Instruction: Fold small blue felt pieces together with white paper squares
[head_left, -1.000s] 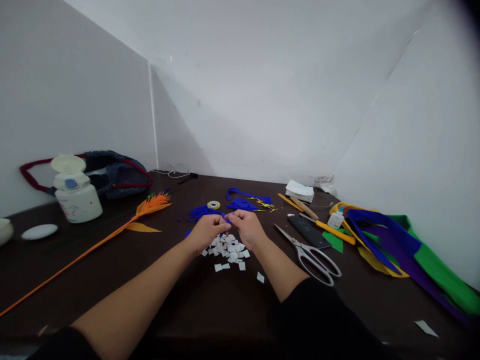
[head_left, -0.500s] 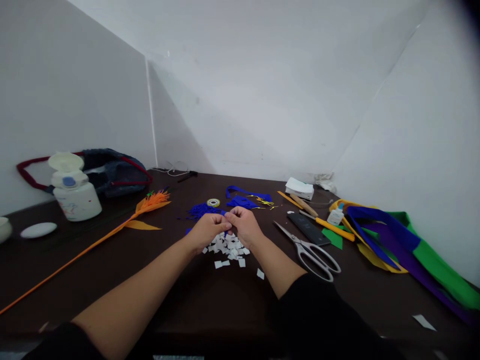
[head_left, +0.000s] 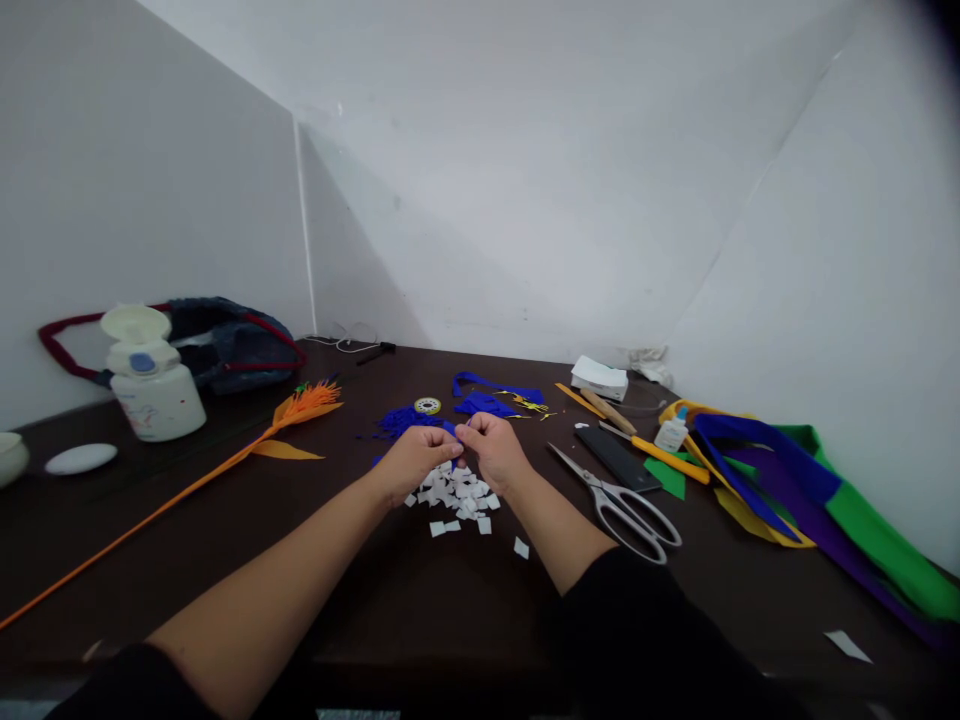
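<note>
Over a pile of small white paper pieces [head_left: 459,492], my left hand [head_left: 414,462] and my right hand [head_left: 495,452] meet with fingertips pinched. Between them is a small blue strip [head_left: 451,428], crepe paper or cloth, I cannot tell which. Most of it is hidden by my fingers. A heap of fine blue shreds [head_left: 401,421] lies just beyond my left hand, beside a yellow-rimmed round spool [head_left: 427,405]. Larger blue pieces [head_left: 484,403] lie behind my right hand, with thin yellow bits [head_left: 532,404] next to them.
Scissors [head_left: 619,505] lie open right of my right forearm, near a yellow-handled cutter [head_left: 671,458], a glue bottle [head_left: 671,432] and coloured sheets [head_left: 832,490]. On the left are an orange paper flower [head_left: 300,405], a white bottle [head_left: 157,395] and a denim bag [head_left: 225,345].
My fingertips have drawn slightly apart, and a bit more of the blue strip shows between them. The things on the table have stayed put.
</note>
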